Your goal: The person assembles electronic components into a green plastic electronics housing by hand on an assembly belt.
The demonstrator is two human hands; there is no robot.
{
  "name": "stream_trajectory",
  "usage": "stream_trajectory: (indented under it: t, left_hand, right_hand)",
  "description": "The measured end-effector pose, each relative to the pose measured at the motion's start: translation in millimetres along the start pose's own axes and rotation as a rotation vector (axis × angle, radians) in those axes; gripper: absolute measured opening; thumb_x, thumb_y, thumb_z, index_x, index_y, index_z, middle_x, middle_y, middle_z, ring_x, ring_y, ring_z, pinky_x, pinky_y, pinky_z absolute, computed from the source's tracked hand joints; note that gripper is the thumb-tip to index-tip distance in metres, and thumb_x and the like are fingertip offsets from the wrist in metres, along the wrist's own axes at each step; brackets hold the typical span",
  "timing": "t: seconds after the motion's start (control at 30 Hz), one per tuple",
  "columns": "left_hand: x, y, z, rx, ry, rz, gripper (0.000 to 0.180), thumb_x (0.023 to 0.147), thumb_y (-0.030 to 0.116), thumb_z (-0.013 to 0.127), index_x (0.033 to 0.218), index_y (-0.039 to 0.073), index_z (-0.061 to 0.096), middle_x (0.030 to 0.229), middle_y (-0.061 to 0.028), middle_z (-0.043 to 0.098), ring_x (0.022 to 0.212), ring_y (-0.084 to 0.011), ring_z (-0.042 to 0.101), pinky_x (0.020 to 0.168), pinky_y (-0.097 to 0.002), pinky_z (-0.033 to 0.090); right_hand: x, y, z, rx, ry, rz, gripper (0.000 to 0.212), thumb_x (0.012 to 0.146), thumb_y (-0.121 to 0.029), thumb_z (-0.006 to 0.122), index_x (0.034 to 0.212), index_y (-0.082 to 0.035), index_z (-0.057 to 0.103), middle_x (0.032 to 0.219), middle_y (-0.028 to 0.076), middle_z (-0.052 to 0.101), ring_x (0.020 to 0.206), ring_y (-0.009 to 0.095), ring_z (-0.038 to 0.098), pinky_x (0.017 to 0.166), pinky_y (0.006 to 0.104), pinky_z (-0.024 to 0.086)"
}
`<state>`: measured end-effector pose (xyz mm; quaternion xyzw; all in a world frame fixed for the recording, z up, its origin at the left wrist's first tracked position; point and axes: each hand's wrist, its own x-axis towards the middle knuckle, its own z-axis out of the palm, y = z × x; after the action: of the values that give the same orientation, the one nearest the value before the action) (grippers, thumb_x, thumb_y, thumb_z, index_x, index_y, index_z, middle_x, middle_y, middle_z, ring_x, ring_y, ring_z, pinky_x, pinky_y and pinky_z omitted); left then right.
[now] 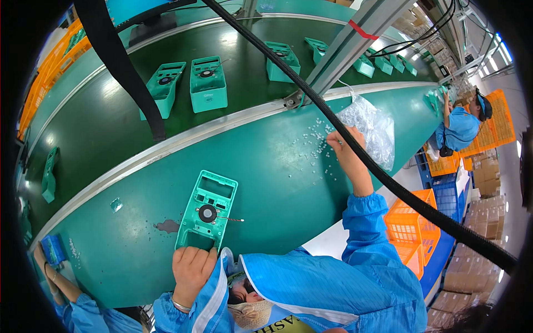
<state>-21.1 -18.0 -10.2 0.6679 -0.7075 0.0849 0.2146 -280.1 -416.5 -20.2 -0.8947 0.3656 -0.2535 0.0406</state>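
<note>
A green plastic housing lies on the green bench in front of me, open side up. It has a round black speaker near its middle, with a thin wire and small connector trailing off to the right. My left hand has its fingers curled over the housing's near end. Further off to the right, my right hand reaches to a scatter of tiny clear pieces. Its fingertips are pinched together at the edge of them; whatever is between them is too small to name. A clear plastic bag lies right beside this hand.
Several similar housings stand on the dark green belt beyond a metal rail. A black cable and a dark strap cross the view. Orange crates sit at right. Co-workers are at far right and lower left.
</note>
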Motion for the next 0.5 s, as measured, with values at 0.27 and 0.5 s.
stream_trajectory:
  t: [0.27, 0.5]
  left_hand:
    - [-0.6, 2.5, -9.5, 0.032, -0.054, -0.059, 0.025, 0.076, 0.012, 0.069, 0.1, 0.009, 0.07, 0.08, -0.0021, 0.054, 0.079, -0.0191, 0.058, 0.078, -0.0372, 0.046]
    - [12.0, -4.8, -22.6, 0.049, -0.073, -0.093, 0.018, 0.08, 0.013, 0.07, 0.098, 0.01, 0.068, 0.093, -0.0023, 0.062, 0.096, -0.0199, 0.061, 0.105, -0.0478, 0.046]
  right_hand:
    - [1.8, -5.8, 5.8, -0.12, 0.032, -0.129, 0.006, 0.078, -0.009, 0.078, 0.082, -0.013, 0.076, 0.084, 0.004, 0.067, 0.089, 0.028, 0.061, 0.084, 0.0423, 0.045]
    - [17.7, -123.6, -23.1, 0.307, -0.099, -0.328, 0.015, 0.072, -0.003, 0.081, 0.084, -0.009, 0.074, 0.087, 0.004, 0.067, 0.096, 0.029, 0.063, 0.088, 0.0414, 0.047]
